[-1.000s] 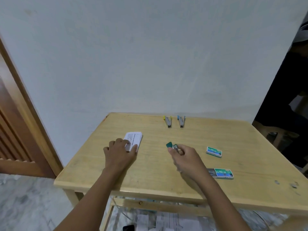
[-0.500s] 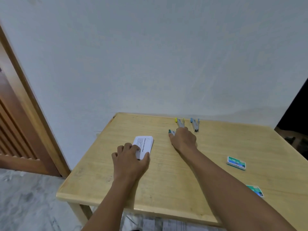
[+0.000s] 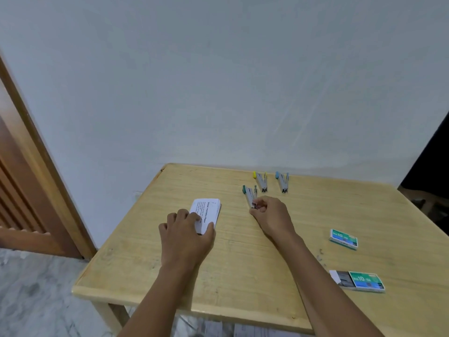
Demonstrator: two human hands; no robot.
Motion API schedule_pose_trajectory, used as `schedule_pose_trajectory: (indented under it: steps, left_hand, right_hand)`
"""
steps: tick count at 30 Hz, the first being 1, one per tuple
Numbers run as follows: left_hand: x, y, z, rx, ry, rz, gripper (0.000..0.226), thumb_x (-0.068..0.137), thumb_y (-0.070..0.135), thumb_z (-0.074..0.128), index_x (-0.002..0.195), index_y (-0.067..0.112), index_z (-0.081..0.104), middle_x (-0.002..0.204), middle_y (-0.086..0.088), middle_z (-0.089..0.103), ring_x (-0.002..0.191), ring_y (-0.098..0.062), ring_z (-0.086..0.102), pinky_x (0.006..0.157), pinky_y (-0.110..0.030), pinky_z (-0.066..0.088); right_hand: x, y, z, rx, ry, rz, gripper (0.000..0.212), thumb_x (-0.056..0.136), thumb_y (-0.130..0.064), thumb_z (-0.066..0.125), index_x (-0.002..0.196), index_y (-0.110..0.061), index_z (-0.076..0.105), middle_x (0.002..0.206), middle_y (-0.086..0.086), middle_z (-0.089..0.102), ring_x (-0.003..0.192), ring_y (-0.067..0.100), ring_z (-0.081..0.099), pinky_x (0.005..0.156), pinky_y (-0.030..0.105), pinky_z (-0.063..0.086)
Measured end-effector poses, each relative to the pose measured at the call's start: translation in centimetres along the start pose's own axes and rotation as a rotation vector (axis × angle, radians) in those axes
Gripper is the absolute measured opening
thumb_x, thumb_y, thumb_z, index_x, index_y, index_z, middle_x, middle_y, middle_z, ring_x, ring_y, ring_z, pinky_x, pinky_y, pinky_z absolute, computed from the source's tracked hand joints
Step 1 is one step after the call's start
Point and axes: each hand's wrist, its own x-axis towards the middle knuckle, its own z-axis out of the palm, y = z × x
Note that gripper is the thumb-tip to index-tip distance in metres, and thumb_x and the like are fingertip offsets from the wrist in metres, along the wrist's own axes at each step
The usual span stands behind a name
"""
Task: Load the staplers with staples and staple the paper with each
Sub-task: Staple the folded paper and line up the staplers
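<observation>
Your left hand [image 3: 187, 237] and right hand [image 3: 269, 216] reach in over the near edge of a pale wooden table [image 3: 243, 276]. Nearest you on the right lies a green and blue staple box with its tray slid partly out [image 3: 359, 281]; a little farther back sits a second green staple box, closed [image 3: 343, 239]. At mid-table your left hand holds the near end of a small stack of white printed paper [image 3: 207, 212], fingers curled over the top and thumb against its right edge, pinning it to the wood. To its right, apart from the paper, your right hand pinches the near metal end of a small grey stapler with teal tips [image 3: 249, 194], which points away from you on the tabletop. Just beyond it, near the far edge, lie a grey stapler with yellow tips [image 3: 261, 181] and a grey stapler with blue tips [image 3: 282, 182], side by side. Behind the table rises a plain pale wall [image 3: 218, 81], with a brown wooden door [image 3: 21, 190] at far left.
</observation>
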Motion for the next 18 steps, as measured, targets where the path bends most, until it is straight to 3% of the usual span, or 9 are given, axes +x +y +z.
schedule_pose_trajectory:
  steps: [5,11,18]
  left_hand:
    - [0.0,0.1,-0.1,0.004,0.002,0.007,0.04,0.081,0.055,0.057,0.105,0.026,0.069,0.115,0.009,0.059,0.108,-0.015,0.047,0.089,-0.033,0.031]
    - [0.0,0.2,-0.4,0.004,-0.013,0.005,0.039,0.082,0.054,0.057,0.106,0.026,0.069,0.117,0.009,0.058,0.109,-0.015,0.046,0.087,-0.032,0.029]
    - [0.0,0.4,-0.5,0.028,-0.035,-0.012,0.045,0.081,0.059,0.055,0.11,0.027,0.068,0.122,0.011,0.058,0.114,-0.014,0.044,0.086,-0.029,0.023]
  right_hand:
    - [1.9,-1.1,0.9,-0.133,0.031,-0.017,0.022,0.088,-0.039,0.066,0.108,-0.031,0.068,0.094,-0.017,0.062,0.086,0.006,0.058,0.066,0.025,0.042]
    - [3.8,-1.2,2.3,-0.241,0.066,-0.053,0.03,0.095,-0.042,0.054,0.124,-0.039,0.063,0.114,-0.006,0.065,0.108,0.018,0.058,0.078,0.036,0.053]
    - [4.3,-0.5,2.4,-0.391,-0.003,-0.132,0.039,0.103,-0.039,0.036,0.14,-0.035,0.049,0.134,-0.009,0.053,0.122,0.018,0.044,0.08,0.033,0.045]
